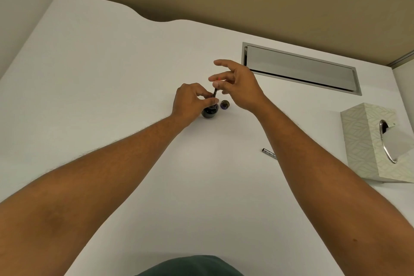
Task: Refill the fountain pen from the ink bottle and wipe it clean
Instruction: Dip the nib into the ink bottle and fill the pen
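Ink bottle stands on the white worktop, near the middle, and it is dark and round. Left hand rests over its top, with the fingers closed on the lower part of the fountain pen, which stands almost upright in the mouth of the bottle. Right hand is just above and to the right; its thumb and one finger pinch the upper end of the pen, while the other fingers are spread (the motion blurs them a little). Bottle cap lies just beside the bottle, on its right side. Metal pen part lies well apart, near the tissue box.
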The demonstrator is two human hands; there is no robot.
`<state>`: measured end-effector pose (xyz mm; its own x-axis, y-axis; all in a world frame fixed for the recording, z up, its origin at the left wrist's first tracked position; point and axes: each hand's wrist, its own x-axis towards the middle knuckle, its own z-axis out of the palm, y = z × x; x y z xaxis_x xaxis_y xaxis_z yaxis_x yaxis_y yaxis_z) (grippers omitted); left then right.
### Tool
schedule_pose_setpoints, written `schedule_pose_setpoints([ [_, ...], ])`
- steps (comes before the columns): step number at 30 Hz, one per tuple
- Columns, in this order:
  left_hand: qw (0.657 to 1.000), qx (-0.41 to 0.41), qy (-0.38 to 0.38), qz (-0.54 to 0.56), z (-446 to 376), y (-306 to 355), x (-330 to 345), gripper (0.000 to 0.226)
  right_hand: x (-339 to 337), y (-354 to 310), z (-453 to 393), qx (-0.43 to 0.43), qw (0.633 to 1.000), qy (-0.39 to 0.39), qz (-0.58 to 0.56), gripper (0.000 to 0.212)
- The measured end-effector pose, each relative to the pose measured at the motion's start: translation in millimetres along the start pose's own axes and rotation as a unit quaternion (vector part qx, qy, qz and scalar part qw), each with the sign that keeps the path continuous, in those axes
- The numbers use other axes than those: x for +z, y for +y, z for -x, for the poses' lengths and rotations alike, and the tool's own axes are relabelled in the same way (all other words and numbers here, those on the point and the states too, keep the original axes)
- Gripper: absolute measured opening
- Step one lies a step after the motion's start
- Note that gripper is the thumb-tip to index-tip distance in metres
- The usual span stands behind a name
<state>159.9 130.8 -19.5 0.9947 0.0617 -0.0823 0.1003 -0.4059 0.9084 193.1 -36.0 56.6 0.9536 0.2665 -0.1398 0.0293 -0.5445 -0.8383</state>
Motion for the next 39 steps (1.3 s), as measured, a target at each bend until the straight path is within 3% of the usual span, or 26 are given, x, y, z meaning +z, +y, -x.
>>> schedule_pose_setpoints([
  [2,1.000,0.000,0.001,0.001,0.2,-1.2,0.2,0.019,-2.1,-0.1,-0.4,-0.002,1.000,-0.010,0.003,0.050],
  [9,1.000,0.001,0.007,0.001,-0.5,-1.0,0.1,0.019,10.9,-0.8,-1.3,0.015,0.995,0.098,0.014,0.036],
  [16,1.000,0.000,0.005,0.002,-1.4,-2.7,-2.0,0.018,5.2,1.0,0.4,0.005,0.998,0.064,-0.007,0.044],
  [25,1.000,0.002,0.004,0.002,0.1,-2.3,-1.6,0.018,10.2,-2.5,2.4,0.001,0.995,0.096,-0.001,0.028],
  [39,1.000,-0.002,0.009,-0.007,0.9,-1.8,-1.4,0.018,9.9,-1.5,1.3,0.007,0.995,0.099,0.010,0.035],
])
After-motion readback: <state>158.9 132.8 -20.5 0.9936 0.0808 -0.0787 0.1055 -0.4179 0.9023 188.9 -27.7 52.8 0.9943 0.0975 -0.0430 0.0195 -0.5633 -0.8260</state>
